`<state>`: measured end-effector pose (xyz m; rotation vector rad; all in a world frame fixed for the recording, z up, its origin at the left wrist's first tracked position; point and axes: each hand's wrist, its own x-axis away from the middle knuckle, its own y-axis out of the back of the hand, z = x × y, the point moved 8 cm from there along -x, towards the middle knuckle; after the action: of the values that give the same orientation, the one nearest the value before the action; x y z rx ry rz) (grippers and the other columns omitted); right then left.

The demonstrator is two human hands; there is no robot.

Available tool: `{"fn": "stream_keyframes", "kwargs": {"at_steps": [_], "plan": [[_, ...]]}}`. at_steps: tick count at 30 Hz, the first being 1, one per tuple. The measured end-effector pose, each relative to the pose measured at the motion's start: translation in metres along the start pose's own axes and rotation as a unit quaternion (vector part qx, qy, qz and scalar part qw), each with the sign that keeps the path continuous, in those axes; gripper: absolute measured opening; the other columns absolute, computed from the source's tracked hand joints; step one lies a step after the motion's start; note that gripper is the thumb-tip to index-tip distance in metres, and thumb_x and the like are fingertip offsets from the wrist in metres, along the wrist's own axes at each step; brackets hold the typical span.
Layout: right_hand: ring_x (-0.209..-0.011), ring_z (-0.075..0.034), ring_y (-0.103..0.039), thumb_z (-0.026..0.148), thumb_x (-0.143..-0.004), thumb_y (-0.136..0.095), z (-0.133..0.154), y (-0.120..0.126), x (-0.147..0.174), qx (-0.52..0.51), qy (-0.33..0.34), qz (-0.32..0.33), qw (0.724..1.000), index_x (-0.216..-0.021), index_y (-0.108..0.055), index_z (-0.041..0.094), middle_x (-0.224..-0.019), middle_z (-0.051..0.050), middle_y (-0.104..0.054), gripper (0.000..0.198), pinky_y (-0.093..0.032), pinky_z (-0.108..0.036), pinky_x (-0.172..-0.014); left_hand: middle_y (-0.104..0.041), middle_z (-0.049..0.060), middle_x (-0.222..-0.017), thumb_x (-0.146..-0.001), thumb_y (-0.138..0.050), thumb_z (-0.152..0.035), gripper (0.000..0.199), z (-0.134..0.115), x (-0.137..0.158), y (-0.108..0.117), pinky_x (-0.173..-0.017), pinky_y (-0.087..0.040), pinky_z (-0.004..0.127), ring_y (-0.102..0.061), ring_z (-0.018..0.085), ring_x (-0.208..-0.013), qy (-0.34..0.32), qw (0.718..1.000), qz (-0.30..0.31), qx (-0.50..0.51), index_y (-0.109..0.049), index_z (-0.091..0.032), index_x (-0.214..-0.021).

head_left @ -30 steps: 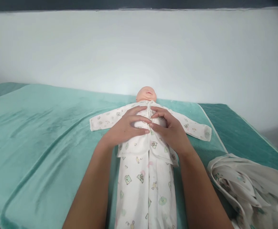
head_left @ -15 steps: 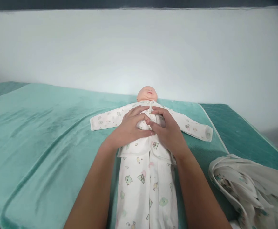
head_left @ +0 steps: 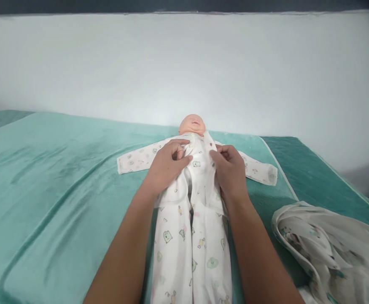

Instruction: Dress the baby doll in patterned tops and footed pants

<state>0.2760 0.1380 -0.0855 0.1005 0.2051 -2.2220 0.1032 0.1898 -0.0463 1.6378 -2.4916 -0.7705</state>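
A baby doll (head_left: 192, 123) lies on its back in a white printed shirt (head_left: 200, 179) and matching trousers (head_left: 171, 257), its sleeves spread to both sides. My right hand (head_left: 231, 169) pinches the shirt's right front edge and holds it folded outward. My left hand (head_left: 169, 164) rests on the left front panel, thumb and forefinger apart near a small button, the other fingers partly hidden. Between my hands the shirt front parts, with a layer of printed cloth showing beneath.
A green plush blanket (head_left: 60, 181) covers the surface under the doll. To the right lies a crumpled pale printed cloth (head_left: 326, 249). A white wall (head_left: 184, 67) stands behind the doll's head.
My right hand has moved right, drawing the shirt's front edge outward, so the two front panels have come apart. My left hand has shifted slightly left, away from it.
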Motion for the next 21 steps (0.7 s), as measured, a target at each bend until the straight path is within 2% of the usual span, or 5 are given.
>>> {"fn": "stream_keyframes", "kwargs": {"at_steps": [3,5,10,16,21], "plan": [[-0.070,-0.018,-0.059,0.033,-0.071,-0.065,-0.009,0.020,-0.005,-0.006,-0.040,-0.087,0.995,-0.075,-0.051,0.024,-0.075,0.001,-0.060,0.017,-0.047,-0.032,-0.064,-0.059,0.001,-0.137,-0.083,-0.059,-0.028,0.011,0.003,-0.001,0.003,-0.102,-0.043,0.041,-0.056,0.023,-0.123,0.000,0.999,-0.028,0.014,-0.050,-0.022,-0.080],[-0.077,-0.020,-0.061,0.031,-0.070,-0.065,-0.009,0.024,-0.007,0.015,-0.042,-0.099,0.994,-0.082,-0.056,0.023,-0.084,-0.001,-0.064,0.018,-0.049,-0.033,-0.068,-0.059,0.002,-0.137,-0.085,-0.057,-0.028,0.007,0.005,-0.002,0.004,-0.106,-0.041,0.040,-0.052,0.022,-0.128,-0.001,0.999,-0.047,0.017,-0.053,-0.024,-0.089],[-0.095,-0.023,-0.064,0.031,-0.076,-0.061,0.008,-0.001,-0.001,0.104,0.051,0.041,0.992,-0.121,-0.061,0.029,-0.129,-0.004,-0.062,0.045,-0.053,-0.039,-0.081,-0.062,0.003,-0.130,-0.086,-0.054,-0.029,0.011,0.009,-0.006,0.003,-0.102,-0.043,0.038,-0.057,0.021,-0.118,-0.005,0.997,-0.066,-0.032,-0.048,-0.023,-0.079],[-0.104,-0.025,-0.061,0.030,-0.081,-0.054,0.015,-0.007,-0.005,0.206,0.107,0.047,0.972,-0.097,-0.073,0.025,-0.113,-0.005,-0.068,0.025,-0.047,-0.042,-0.097,-0.056,-0.001,-0.075,-0.088,-0.047,-0.026,0.019,0.026,-0.008,0.030,-0.070,-0.042,0.031,-0.051,0.016,-0.071,0.048,0.978,-0.175,-0.099,-0.037,-0.023,-0.072],[-0.101,-0.026,-0.061,0.023,-0.077,-0.050,0.001,0.017,-0.035,0.306,0.130,0.050,0.942,-0.098,-0.073,0.024,-0.106,-0.006,-0.069,0.031,-0.045,-0.045,-0.097,-0.046,-0.002,-0.066,-0.085,-0.049,-0.021,0.018,0.062,-0.004,0.079,-0.060,-0.033,0.030,-0.045,0.017,-0.063,0.142,0.944,-0.255,-0.157,-0.035,-0.024,-0.074]]}}
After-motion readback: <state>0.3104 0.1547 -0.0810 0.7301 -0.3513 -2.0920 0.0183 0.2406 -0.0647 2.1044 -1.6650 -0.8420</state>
